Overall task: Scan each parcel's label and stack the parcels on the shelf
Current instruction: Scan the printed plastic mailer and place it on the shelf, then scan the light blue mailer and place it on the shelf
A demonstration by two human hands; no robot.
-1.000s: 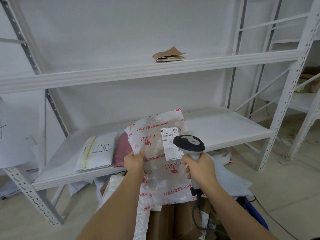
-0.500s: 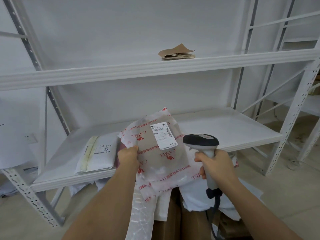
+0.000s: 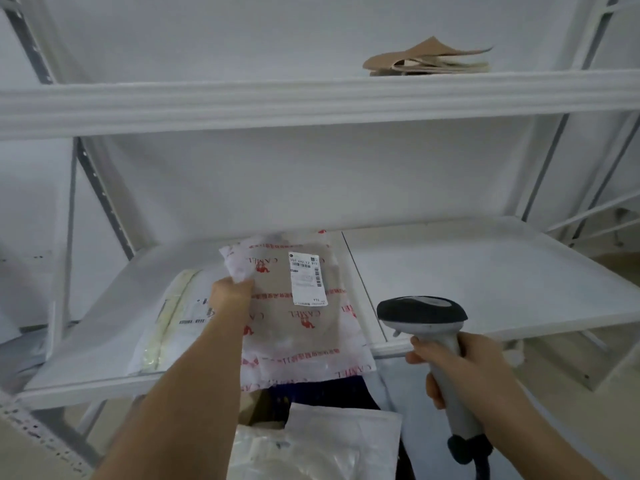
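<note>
Left hand (image 3: 231,293), arm stretched to mid-frame, pinches a parcel (image 3: 298,317); right hand (image 3: 453,367), lower right, grips a scanner (image 3: 424,318) handle.

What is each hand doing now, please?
Left hand: closed, gripping the red-printed parcel.
Right hand: closed, holding the barcode scanner.
</note>
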